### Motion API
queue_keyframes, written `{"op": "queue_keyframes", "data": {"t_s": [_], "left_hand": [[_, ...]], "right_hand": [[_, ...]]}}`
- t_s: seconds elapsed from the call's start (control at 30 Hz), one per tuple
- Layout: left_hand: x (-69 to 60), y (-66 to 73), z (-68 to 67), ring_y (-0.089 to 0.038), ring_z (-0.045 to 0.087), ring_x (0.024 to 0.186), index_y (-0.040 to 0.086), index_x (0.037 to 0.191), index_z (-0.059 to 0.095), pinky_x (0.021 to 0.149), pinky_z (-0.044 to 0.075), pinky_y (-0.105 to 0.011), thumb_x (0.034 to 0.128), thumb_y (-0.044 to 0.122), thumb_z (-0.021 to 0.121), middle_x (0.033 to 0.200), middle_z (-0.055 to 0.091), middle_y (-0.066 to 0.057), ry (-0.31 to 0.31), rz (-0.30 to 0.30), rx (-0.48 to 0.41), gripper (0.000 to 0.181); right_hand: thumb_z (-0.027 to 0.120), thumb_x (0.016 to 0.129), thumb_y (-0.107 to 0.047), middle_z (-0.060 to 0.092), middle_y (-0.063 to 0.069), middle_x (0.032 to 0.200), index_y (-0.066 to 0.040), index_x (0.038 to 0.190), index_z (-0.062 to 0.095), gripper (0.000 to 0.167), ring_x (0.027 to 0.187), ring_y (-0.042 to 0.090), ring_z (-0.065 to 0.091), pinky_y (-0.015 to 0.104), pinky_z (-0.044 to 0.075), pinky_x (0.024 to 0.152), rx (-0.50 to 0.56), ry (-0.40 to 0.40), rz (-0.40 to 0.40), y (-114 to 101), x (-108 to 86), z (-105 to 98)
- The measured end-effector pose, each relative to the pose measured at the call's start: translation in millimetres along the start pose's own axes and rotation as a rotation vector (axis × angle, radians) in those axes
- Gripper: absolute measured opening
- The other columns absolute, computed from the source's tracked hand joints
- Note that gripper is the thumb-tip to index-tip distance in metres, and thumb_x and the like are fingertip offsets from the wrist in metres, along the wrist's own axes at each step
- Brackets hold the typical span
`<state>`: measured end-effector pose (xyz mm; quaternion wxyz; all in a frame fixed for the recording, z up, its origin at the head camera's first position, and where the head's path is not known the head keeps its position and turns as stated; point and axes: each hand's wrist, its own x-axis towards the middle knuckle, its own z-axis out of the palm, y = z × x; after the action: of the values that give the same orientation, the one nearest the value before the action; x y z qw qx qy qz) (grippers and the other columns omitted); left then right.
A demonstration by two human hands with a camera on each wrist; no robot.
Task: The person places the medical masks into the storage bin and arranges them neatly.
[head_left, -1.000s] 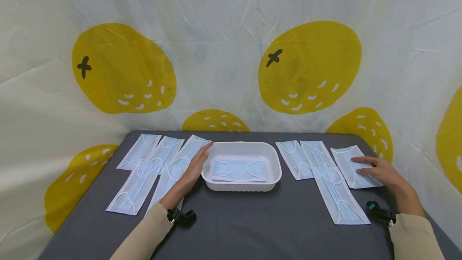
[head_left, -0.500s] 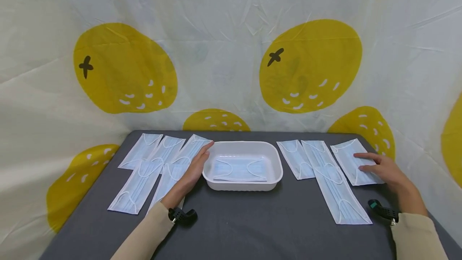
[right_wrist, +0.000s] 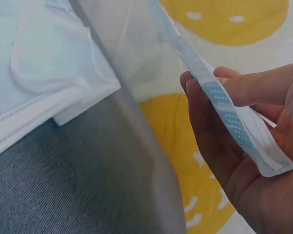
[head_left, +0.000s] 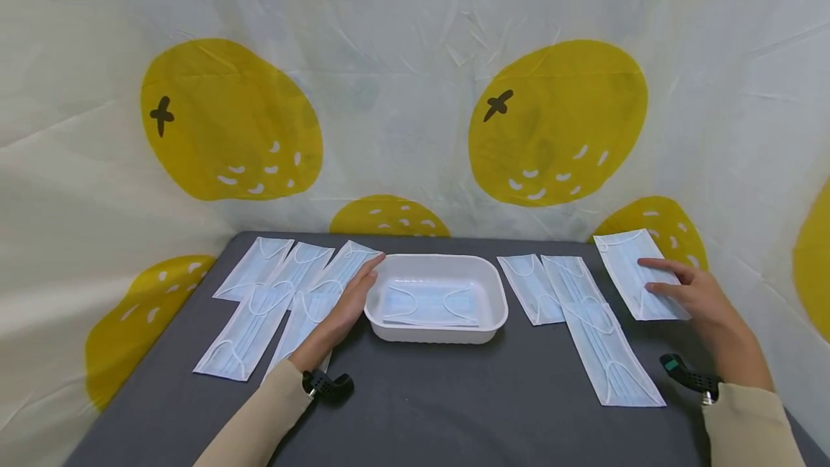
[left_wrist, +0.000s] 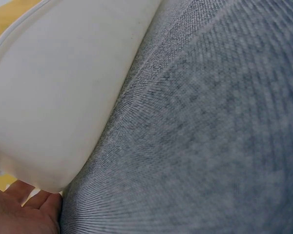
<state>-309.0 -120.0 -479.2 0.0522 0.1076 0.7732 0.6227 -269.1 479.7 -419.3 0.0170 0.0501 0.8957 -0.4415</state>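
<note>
My right hand [head_left: 703, 305] pinches a light blue disposable face mask [head_left: 619, 265], held up off the table at the right. In the right wrist view, thumb and fingers close on the pleated mask [right_wrist: 222, 102] from both sides, and it appears nearly edge-on. At the white plastic tray [head_left: 436, 335], my left hand [head_left: 342, 312] rests with straight fingers along its left wall. Inside the tray a face mask [head_left: 431, 305] lies flat, ear loops upward. The left wrist view shows the tray wall [left_wrist: 63, 92] close up, with the left fingertips touching its lower corner.
Several overlapping face masks [head_left: 256, 323] lie left of the tray, partly behind the left forearm. More masks [head_left: 593, 319] lie to its right. The dark grey table [head_left: 454, 409] ends at a fruit-print cloth [head_left: 402, 128] behind.
My right hand has lifted the rightmost face mask off the table and raised it a little. The left hand stays at the tray's left side.
</note>
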Motion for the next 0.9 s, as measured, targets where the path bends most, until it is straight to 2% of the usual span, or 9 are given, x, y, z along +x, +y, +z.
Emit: {"op": "queue_keyframes", "data": {"t_s": [0.1,0.13,0.23,0.5,0.63,0.73,0.83,0.9], "left_hand": [[0.8,-0.3,1.3,-0.027,0.017,0.161,0.022,0.163,0.032,0.131,0.008,-0.056,0.114,0.028,0.03,0.172,0.025,-0.004,-0.004,0.004,-0.005,0.05],[1.2,-0.5,1.5,-0.027,0.017,0.161,0.023,0.163,0.032,0.131,0.008,-0.056,0.114,0.028,0.03,0.172,0.025,-0.005,-0.005,0.003,-0.007,0.049],[1.4,-0.7,1.5,-0.029,0.015,0.162,0.023,0.163,0.033,0.13,0.006,-0.058,0.1138,0.029,0.03,0.172,0.024,-0.006,-0.007,-0.005,-0.01,0.05],[0.6,0.1,-0.5,-0.027,0.015,0.162,0.024,0.163,0.032,0.131,0.006,-0.057,0.114,0.03,0.03,0.172,0.024,-0.004,-0.004,-0.008,0.001,0.05],[1.3,0.4,-0.5,-0.027,0.015,0.162,0.024,0.164,0.031,0.131,0.006,-0.057,0.1143,0.029,0.029,0.173,0.024,-0.004,-0.008,-0.007,0.001,0.05],[1.1,0.3,-0.4,-0.028,0.015,0.162,0.023,0.164,0.03,0.131,0.007,-0.057,0.1144,0.029,0.029,0.173,0.023,-0.004,-0.009,-0.008,0.001,0.05],[1.2,0.0,-0.4,-0.028,0.015,0.162,0.022,0.164,0.029,0.131,0.007,-0.057,0.1146,0.029,0.028,0.173,0.023,-0.005,-0.012,-0.006,-0.001,0.05],[1.4,0.1,-0.3,-0.028,0.015,0.162,0.023,0.164,0.029,0.131,0.007,-0.057,0.1147,0.029,0.027,0.173,0.023,-0.004,-0.012,-0.013,0.003,0.05]], "right_hand": [[0.065,0.101,-0.042,0.044,-0.011,0.135,-0.036,0.151,0.054,0.052,0.106,0.004,0.042,0.019,0.052,0.081,0.018,0.018,-0.021,-4,-3.3,1],[0.066,0.101,-0.041,0.042,-0.02,0.13,-0.036,0.15,0.055,0.051,0.102,-0.001,0.041,0.017,0.053,0.078,0.027,0.022,-0.035,-5,-3.7,2],[0.066,0.101,-0.037,0.039,-0.031,0.122,-0.031,0.15,0.056,0.051,0.102,-0.005,0.041,0.015,0.053,0.077,0.04,0.029,-0.091,-10,-3.8,6],[0.067,0.101,-0.026,0.047,-0.039,0.122,-0.012,0.146,0.059,0.048,0.111,-0.012,0.037,0.013,0.044,0.082,0.022,0.023,-0.229,-31,-3.9,18],[0.066,0.101,-0.028,0.049,-0.039,0.121,-0.008,0.145,0.058,0.049,0.115,-0.014,0.034,0.029,0.04,0.091,-0.011,0.013,-0.234,-40,-2.9,22],[0.065,0.102,-0.028,0.05,-0.039,0.121,-0.007,0.146,0.057,0.05,0.117,-0.014,0.033,0.054,0.039,0.103,-0.001,-0.003,-0.237,-45,-1.4,24],[0.065,0.102,-0.026,0.052,-0.037,0.121,-0.006,0.145,0.057,0.049,0.119,-0.014,0.033,0.074,0.029,0.11,0.032,-0.016,-0.254,-51,-1.4,25],[0.065,0.102,-0.025,0.053,-0.036,0.121,-0.004,0.145,0.057,0.048,0.12,-0.014,0.034,0.08,0.023,0.11,0.05,-0.02,-0.27,-54,-1.7,26]]}}
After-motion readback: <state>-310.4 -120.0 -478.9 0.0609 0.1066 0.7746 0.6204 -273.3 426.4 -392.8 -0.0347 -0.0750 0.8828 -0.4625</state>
